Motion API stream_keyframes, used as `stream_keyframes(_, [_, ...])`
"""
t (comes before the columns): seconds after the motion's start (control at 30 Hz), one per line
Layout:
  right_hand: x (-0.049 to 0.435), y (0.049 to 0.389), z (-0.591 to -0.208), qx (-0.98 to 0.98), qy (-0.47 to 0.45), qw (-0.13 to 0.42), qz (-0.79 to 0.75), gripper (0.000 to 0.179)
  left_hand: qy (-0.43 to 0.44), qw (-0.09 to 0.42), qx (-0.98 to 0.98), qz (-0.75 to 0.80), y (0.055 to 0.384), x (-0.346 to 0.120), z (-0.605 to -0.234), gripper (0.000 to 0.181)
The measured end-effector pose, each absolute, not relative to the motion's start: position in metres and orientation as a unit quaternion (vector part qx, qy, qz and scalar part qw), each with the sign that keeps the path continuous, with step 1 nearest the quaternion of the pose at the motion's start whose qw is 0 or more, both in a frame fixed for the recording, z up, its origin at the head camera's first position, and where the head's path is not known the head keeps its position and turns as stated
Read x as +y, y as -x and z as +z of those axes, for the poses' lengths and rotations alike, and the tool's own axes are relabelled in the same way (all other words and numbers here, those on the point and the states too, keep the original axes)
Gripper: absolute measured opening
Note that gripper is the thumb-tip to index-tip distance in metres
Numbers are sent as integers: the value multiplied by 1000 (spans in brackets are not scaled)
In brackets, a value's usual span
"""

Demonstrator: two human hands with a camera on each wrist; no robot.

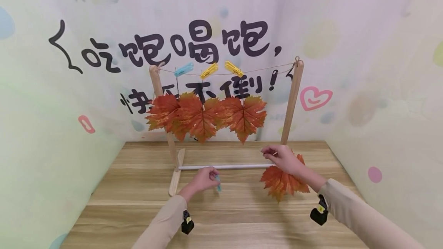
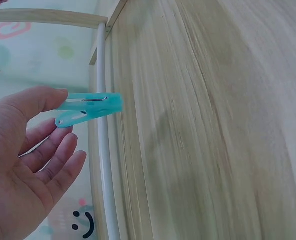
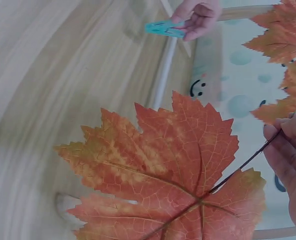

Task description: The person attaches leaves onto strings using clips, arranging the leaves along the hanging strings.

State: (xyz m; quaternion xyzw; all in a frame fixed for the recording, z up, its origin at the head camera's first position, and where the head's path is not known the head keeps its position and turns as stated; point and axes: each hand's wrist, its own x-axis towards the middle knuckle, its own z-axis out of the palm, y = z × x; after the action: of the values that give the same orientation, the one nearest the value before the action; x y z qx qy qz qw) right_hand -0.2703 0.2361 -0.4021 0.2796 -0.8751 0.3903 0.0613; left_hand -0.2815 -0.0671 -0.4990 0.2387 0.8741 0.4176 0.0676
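My left hand pinches a light-blue clothespin between thumb and forefinger, its other fingers loosely bent in the left wrist view. Above the table, my right hand holds an orange-red maple leaf by its thin dark stem, the blade hanging below the fingers. Behind both hands a twine line runs between two wooden posts. Clipped along it are a blue clothespin and two yellow clothespins, one of them a yellow clothespin on the right. Several similar leaves hang from these pins.
The wooden stand has a left post, a right post and a white crossbar low between them. It stands on a wood-grain table. Printed curtains with black lettering close off the back and sides.
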Motion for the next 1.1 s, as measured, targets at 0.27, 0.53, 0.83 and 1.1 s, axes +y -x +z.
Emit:
stream_keyframes(0.27, [233, 274, -369, -868, -300, 94, 385, 13, -239, 76, 879, 405, 282, -71, -496, 21])
stream_keyframes(0.53, [222, 274, -332, -863, -308, 124, 380, 12, -249, 86, 872, 412, 283, -75, -494, 21])
stream_keyframes(0.83, [206, 255, -282, -867, -292, 172, 366, 9, -243, 84, 871, 419, 286, -78, -484, 22])
stream_keyframes(1.1, [206, 260, -265, -865, -277, 188, 374, 10, -248, 70, 879, 401, 289, -78, -468, 21])
